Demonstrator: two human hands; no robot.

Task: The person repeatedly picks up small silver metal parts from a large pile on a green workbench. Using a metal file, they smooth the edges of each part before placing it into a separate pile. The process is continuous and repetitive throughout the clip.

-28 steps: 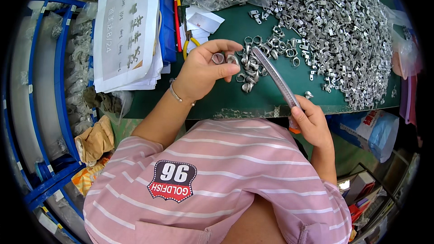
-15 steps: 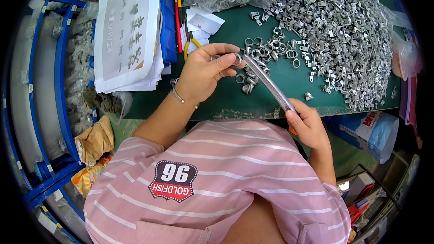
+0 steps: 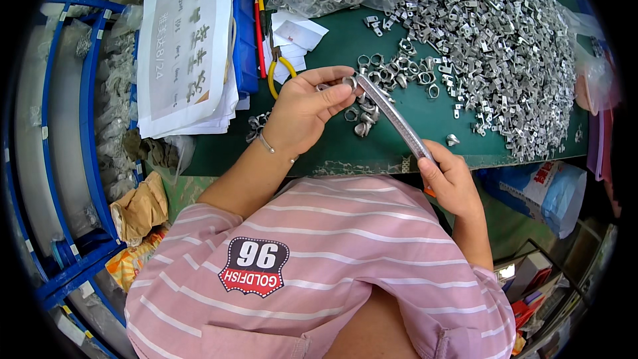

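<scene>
Pinching a metal ring (image 3: 350,82) at the far tip of a grey stick (image 3: 393,116), my left hand (image 3: 300,112) hovers above the worktop (image 3: 359,151); my right hand (image 3: 453,181) grips the stick's near end. Probably light, stiff and slippery, the ring is best held by its band.

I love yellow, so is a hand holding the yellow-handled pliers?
No, the pliers lie near the blue box: the left hand holds a ring, the right hand a long tool.

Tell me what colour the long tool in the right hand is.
The long tool looks silvery grey; it shows best in the head view.
</scene>
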